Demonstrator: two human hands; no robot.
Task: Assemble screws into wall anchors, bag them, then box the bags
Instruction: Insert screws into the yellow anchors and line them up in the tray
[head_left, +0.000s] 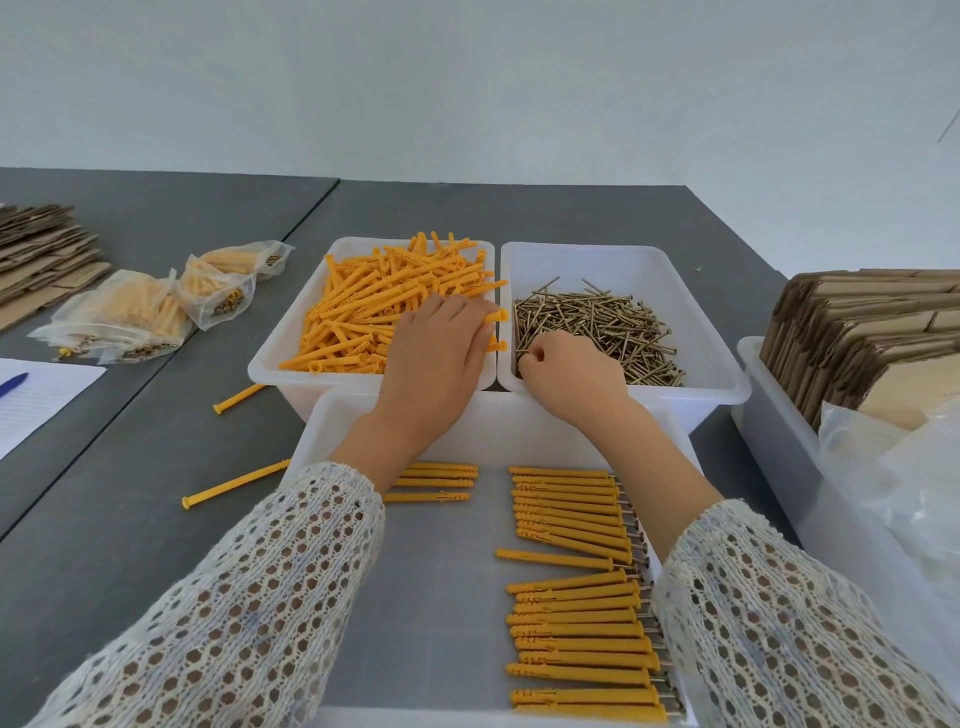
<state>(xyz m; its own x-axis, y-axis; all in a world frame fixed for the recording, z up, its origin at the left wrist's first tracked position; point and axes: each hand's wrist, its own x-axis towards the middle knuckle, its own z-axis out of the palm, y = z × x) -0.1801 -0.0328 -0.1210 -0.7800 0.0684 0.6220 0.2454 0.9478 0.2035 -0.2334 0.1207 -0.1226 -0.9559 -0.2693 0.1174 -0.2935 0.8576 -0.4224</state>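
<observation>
Station contents, assembly stage under way. Far left white plastic bin (270, 358): a loose heap of orange plastic wall anchors (384, 306), well stocked. Far right white plastic bin (717, 358): a tangle of brass-coloured metal screws (597, 327), likewise plentiful. Left hand (436, 353): reaching into the anchor bin, fingers curled over one orange anchor at the bin's right wall, apparently gripping it. Right hand (566, 369): in the near corner of the screw bin, thumb and forefinger pinching what looks like a single screw; the pinch itself is small and partly hidden. Near shallow white tray (415, 415): a long column of finished anchors with screw heads showing (576, 597) along the right side, laid roughly parallel, plus a short row of orange anchors (436, 480) near the left wrist, where no screw heads show. Two stray orange anchors (236, 486) lie on the grey table (130, 519) left of the tray. Clear plastic bags of assembled pieces (135, 317): several filled, at far left on the table. Flat brown cardboard box blanks (857, 332): stacked in a bin at right, with a second stack at far left; none appears folded. Judged progress: some bagging done, assembly ongoing with much stock left, boxing not yet begun.
</observation>
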